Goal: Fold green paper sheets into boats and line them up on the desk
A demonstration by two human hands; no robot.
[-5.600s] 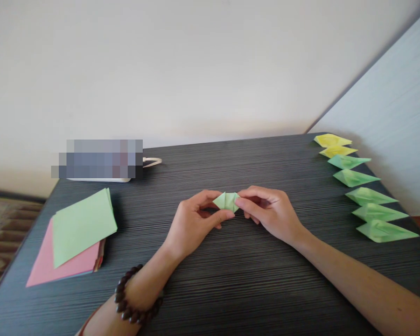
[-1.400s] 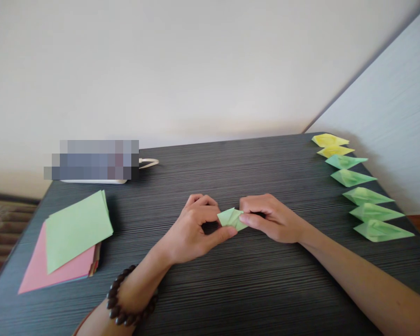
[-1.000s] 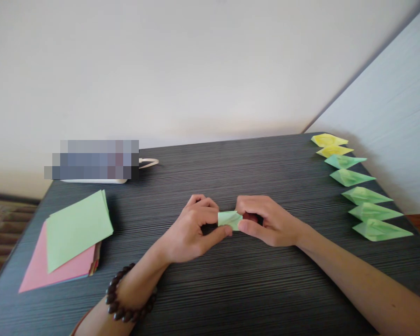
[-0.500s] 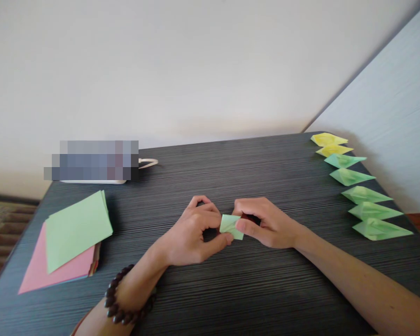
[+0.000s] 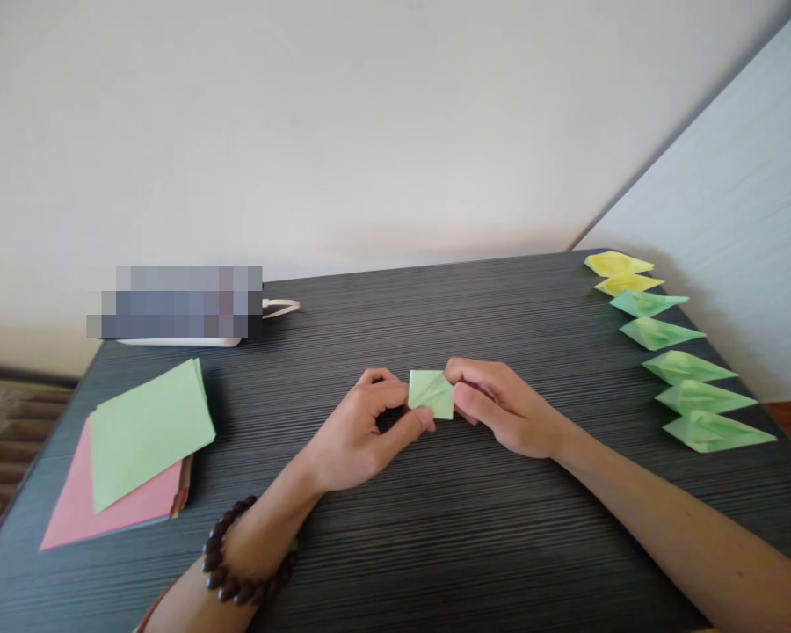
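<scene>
A small folded square of light green paper (image 5: pixel 430 392) is held between my two hands over the middle of the dark table. My left hand (image 5: pixel 362 428) pinches its lower left part, the thumb lying on the front face and the fingers behind it. Thumb and fingers of my right hand (image 5: pixel 501 406) close on its right edge. Creases run slantwise across the paper's face. Its back is hidden from me.
At the left lie green paper sheets (image 5: pixel 155 431) on top of pink paper (image 5: pixel 66 510). A blurred-out device (image 5: pixel 177 303) with a white cable (image 5: pixel 282 307) stands behind them. Along the right edge runs a row of several folded pieces, yellow (image 5: pixel 618 263) and green (image 5: pixel 718 432).
The folded green paper has moved up and slightly left and shows more of its face. My right thumb has shifted from the paper's front to its right edge.
</scene>
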